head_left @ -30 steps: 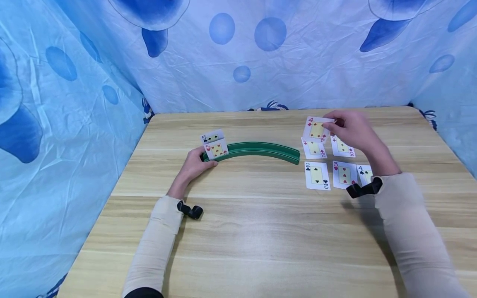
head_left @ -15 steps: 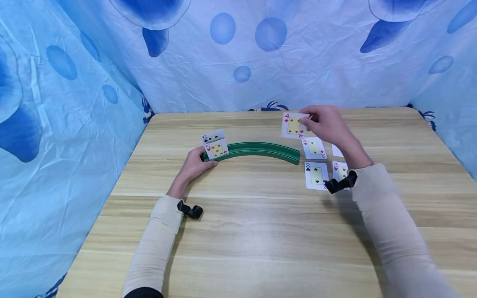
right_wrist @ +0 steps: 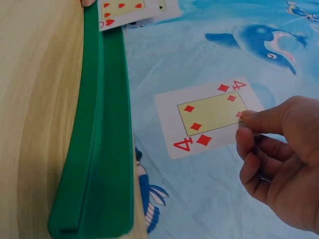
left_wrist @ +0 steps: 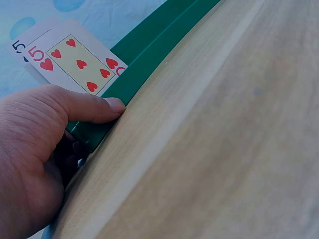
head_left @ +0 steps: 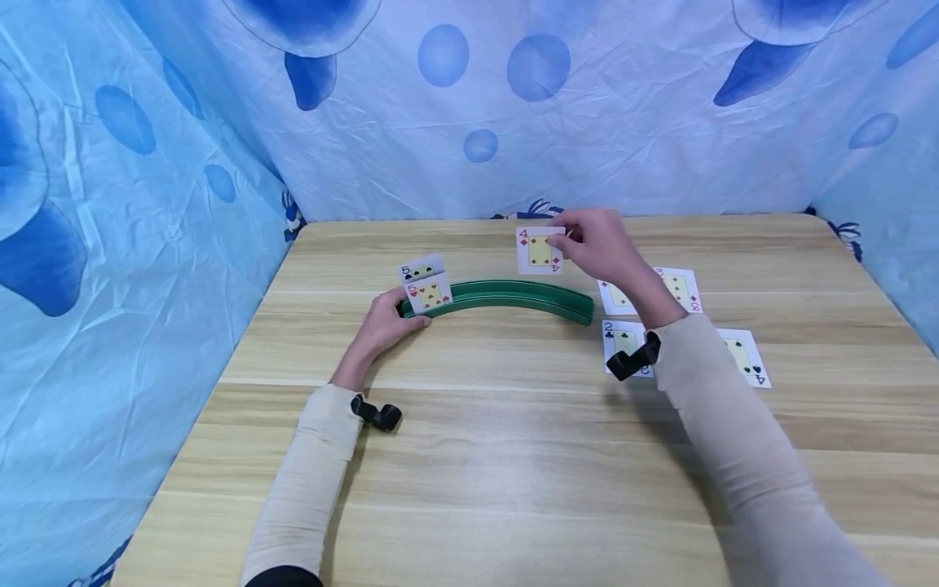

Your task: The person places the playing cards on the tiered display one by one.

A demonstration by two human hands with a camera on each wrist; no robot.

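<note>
While the left end of the green rack (head_left: 513,294) is gripped by the left hand (head_left: 383,324), the four of diamonds (head_left: 528,253) is pinched at one edge by the right hand (head_left: 597,246) and held aloft near the rack's middle, apart from it; the five of hearts (head_left: 429,295) is stood at the gripped end, overlapping a black five (head_left: 421,267) behind; because only that edge is pinched, the four could be swivelled or bent if its free side were caught on the rack; that standing pair might be knocked askew by too close a pass; were the left grip eased, the rack could be shifted by a push.
</note>
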